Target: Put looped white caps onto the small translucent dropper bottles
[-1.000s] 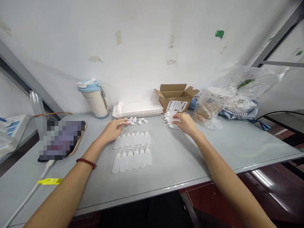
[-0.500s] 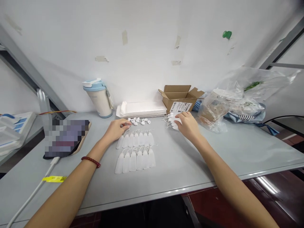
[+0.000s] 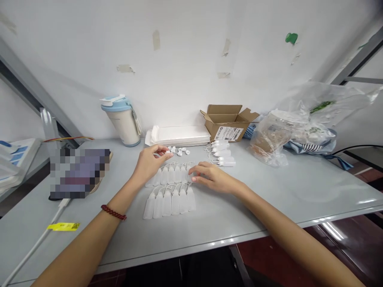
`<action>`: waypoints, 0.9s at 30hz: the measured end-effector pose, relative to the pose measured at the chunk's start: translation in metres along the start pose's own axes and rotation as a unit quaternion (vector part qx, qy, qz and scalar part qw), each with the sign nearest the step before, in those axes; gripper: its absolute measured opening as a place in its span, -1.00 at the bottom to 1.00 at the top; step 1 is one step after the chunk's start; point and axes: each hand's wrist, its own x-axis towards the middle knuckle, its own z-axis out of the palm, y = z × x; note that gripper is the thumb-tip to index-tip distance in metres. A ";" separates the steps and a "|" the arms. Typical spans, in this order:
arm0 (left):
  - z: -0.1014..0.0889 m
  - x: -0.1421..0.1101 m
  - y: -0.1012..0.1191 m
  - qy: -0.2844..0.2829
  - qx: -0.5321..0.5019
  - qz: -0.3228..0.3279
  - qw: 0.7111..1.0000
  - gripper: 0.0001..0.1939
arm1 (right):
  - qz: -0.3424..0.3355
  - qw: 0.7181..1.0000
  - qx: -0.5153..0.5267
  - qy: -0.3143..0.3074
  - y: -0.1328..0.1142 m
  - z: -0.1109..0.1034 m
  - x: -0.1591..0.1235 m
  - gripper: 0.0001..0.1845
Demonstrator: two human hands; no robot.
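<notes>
My left hand reaches toward a small group of white plastic caps, its fingertips right beside them; whether it pinches one is too small to tell. My right hand lies with fingers apart over the end of the upper row of translucent white plastic bottles, which have thin looped tubes. A second row of these bottles lies nearer me. Several more bottles lie sideways in a loose stack to the right, beside the cardboard box.
An open cardboard box and a stack of white trays stand along the wall. A blue-lidded tumbler is at back left, a pixelated device at left, and a plastic bag over blue cloth at right.
My right hand has left the loose bottles at the right and moved down and left to the upper row. The stack behind it now shows. My left hand stays by the caps.
</notes>
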 end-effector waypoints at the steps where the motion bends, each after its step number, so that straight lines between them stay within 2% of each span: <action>1: 0.001 -0.001 0.001 -0.004 -0.004 -0.004 1.000 -0.63 | 0.006 1.000 -0.003 -0.004 0.000 0.001 0.000 -0.70; 9: 0.009 -0.008 0.005 -0.046 -0.112 -0.029 0.992 -0.62 | 0.034 0.997 -0.074 -0.012 0.008 0.006 0.002 -0.67; 15: 0.011 -0.015 0.017 -0.088 -0.119 -0.032 0.988 -0.65 | -0.004 0.992 -0.098 0.086 0.014 0.008 0.003 -0.79; 21: 0.013 -0.021 0.024 -0.150 -0.150 -0.044 0.976 -0.60 | -0.032 0.987 -0.025 0.158 0.004 0.008 0.002 -0.86; 27: 0.013 -0.024 0.030 -0.140 -0.164 -0.017 0.976 -0.65 | -0.027 0.987 0.087 0.129 -0.014 0.006 -0.001 -0.86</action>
